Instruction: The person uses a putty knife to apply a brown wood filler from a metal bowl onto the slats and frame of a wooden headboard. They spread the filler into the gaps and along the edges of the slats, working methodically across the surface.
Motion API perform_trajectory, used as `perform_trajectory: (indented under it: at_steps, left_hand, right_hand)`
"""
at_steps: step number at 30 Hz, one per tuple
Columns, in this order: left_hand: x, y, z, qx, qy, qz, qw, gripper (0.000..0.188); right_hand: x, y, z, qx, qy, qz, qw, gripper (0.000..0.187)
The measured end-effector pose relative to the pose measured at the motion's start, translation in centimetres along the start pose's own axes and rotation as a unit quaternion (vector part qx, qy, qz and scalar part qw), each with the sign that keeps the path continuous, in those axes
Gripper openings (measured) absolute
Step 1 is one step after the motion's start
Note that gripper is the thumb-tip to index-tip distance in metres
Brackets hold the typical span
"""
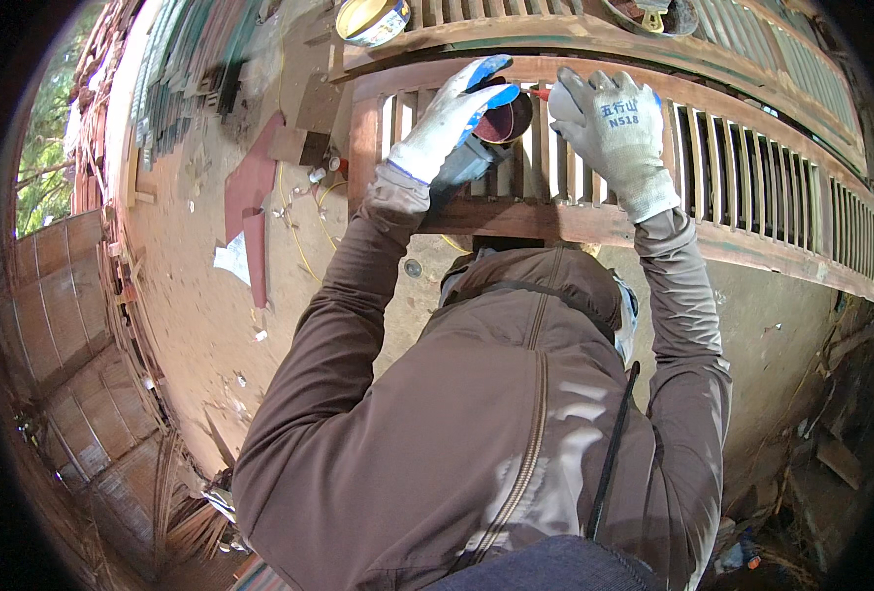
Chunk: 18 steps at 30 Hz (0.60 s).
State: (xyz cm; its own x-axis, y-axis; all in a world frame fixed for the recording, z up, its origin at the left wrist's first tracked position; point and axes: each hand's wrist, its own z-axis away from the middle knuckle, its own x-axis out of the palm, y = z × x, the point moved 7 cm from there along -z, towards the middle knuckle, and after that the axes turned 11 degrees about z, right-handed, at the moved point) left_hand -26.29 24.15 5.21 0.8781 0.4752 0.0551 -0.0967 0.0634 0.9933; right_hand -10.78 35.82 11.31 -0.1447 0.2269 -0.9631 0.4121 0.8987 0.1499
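My left hand (pixel 447 118), in a white glove with a blue palm, is raised over a slatted wooden frame (pixel 575 225). Its fingers and thumb are spread apart. Beside the thumb is a round, dark-red piece (pixel 504 122) that looks like a sanding disc. Below that hand lies a blue-grey object (pixel 464 164), partly hidden by the glove; its kind is unclear. My right hand (pixel 609 133), gloved the same way, has its fingers curled above the slats. A small red tip (pixel 540 95) sticks out at its left side; the rest is hidden by the fingers.
A second slatted frame (pixel 555 30) lies beyond the first. On it stand a yellow-and-white tub (pixel 373 22) and a round pan with a brush (pixel 653 18). Red sheets (pixel 253 187) and a yellow cord (pixel 294 231) lie on the floor at left. Greenish boards (pixel 195 64) are stacked at far left.
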Motion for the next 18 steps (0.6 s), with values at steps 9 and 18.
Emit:
perform_trajectory:
  at_steps: [9,18]
  left_hand:
    - [1.0,0.7,0.1,0.081,-0.033,-0.163,0.983,0.042]
    - [4.9,0.5,0.2,0.181,-0.007,-0.586,0.79,0.031]
  right_hand:
    - [-1.1,0.5,5.7,0.035,-0.05,-0.103,0.993,0.062]
    - [1.2,6.0,14.7,0.229,-0.019,-0.321,0.919,0.073]
